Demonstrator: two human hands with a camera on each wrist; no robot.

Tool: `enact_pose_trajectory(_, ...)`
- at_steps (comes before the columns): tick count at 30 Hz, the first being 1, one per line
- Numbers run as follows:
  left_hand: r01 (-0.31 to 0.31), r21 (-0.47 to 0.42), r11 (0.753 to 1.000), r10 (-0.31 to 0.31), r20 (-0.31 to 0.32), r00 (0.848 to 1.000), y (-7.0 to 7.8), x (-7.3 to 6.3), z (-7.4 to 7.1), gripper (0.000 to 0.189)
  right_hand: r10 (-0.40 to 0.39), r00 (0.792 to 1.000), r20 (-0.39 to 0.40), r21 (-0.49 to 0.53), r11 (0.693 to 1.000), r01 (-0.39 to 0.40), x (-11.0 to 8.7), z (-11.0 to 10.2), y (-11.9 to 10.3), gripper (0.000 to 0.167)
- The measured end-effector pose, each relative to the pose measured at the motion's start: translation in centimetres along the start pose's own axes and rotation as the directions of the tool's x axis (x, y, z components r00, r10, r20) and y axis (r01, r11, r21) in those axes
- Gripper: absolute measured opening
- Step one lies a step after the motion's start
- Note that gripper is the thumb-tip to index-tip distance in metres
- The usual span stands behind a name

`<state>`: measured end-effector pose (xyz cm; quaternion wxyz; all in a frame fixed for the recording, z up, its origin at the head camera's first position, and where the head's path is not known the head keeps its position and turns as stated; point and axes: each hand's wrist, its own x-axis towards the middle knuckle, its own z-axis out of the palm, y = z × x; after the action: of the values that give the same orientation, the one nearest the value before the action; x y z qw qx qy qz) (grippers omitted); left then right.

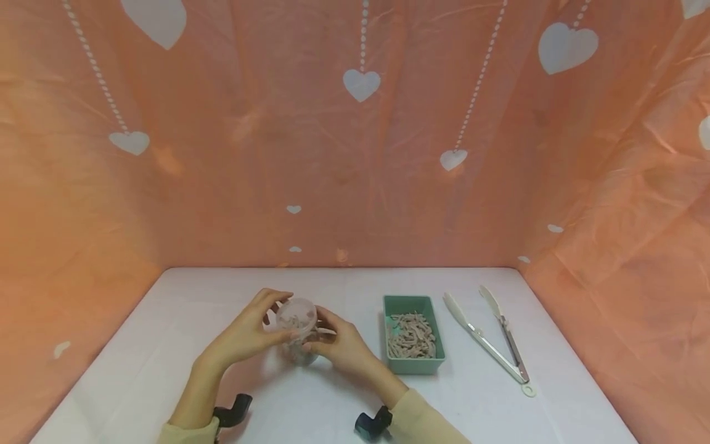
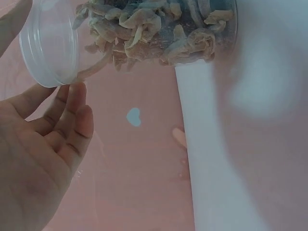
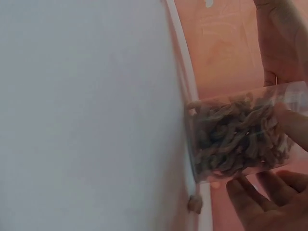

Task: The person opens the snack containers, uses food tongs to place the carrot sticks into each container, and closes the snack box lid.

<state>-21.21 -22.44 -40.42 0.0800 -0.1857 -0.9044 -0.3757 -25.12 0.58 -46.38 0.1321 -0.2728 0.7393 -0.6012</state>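
A clear plastic jar point(image 1: 302, 354) stands upright on the white table, filled with pale brown dried strips point(image 3: 240, 134). Its translucent lid point(image 1: 296, 313) sits on the mouth. My left hand point(image 1: 249, 333) holds the lid's rim between thumb and fingers, also seen in the left wrist view, where the lid point(image 2: 48, 43) appears sideways. My right hand point(image 1: 346, 345) grips the jar's upper body from the right, thumb in front and fingers behind. In the right wrist view, the jar's base meets the table surface.
Right of the jar stands a green rectangular tray point(image 1: 416, 367) with more strips point(image 1: 413, 338). Farther right lie spread metal tongs point(image 1: 495, 353) with pale tips. A small brown lump point(image 3: 195, 204) lies near the jar. An orange heart-patterned curtain point(image 1: 355, 166) encloses the table.
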Motion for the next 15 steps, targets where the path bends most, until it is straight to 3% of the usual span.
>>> enact_pose_trajectory(4, 0.016, -0.010, 1.000, -0.016, 0.009, 1.000, 0.4, -0.2, 0.1, 0.071, -0.017, 1.000, -0.011, -0.059, 0.998, 0.016, -0.5, -0.5, -0.7, 0.082)
enact_pose_trajectory(8, 0.036, -0.005, 0.999, -0.036, 0.002, 0.999, 1.0, -0.4, -0.4, 0.071, -0.081, 0.996, -0.035, -0.121, 0.990, 0.076, -1.1, -1.3, -2.2, 0.080)
enact_pose_trajectory(15, 0.071, 0.079, 0.994, -0.067, -0.049, 0.997, 1.9, -0.9, -1.5, 0.081, -0.235, 0.964, -0.120, -0.243, 0.949, 0.201, -2.4, -3.9, -4.9, 0.073)
